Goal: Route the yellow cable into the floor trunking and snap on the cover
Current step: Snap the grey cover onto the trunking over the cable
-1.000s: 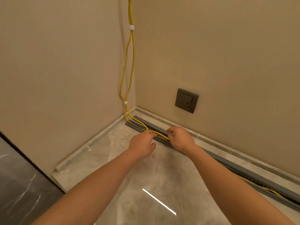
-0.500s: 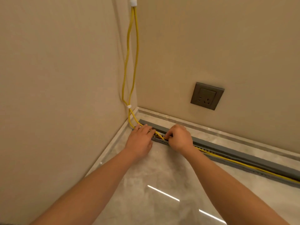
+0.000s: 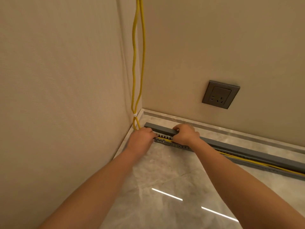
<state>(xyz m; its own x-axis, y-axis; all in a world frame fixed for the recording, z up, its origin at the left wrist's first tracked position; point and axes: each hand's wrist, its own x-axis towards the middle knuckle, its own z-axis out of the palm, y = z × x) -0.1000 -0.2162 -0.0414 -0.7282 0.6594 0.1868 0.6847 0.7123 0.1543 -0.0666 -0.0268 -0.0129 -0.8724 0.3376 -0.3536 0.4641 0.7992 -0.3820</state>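
A doubled yellow cable (image 3: 134, 63) hangs down the room corner, bound by a white tie (image 3: 135, 115), and bends into the grey slotted floor trunking (image 3: 165, 140) along the right wall's foot. My left hand (image 3: 140, 140) rests at the trunking's corner end, fingers closed over the cable where it enters. My right hand (image 3: 185, 133) sits just to the right, its fingers curled over the top edge of the solid grey cover strip (image 3: 247, 152) that lies along the trunking. Further right the cable (image 3: 264, 164) runs along the trunking's front, partly out of the channel.
A dark grey wall socket (image 3: 220, 94) sits on the right wall above the trunking. A stone skirting ledge (image 3: 231, 131) runs behind the trunking. The glossy marble floor (image 3: 165, 179) extends toward me, and the left wall stands close beside my left arm.
The view has moved closer to the corner. My right hand has shifted from pinching the cable to hooking its fingers over the grey cover strip. My left hand has slid to the trunking's corner end.
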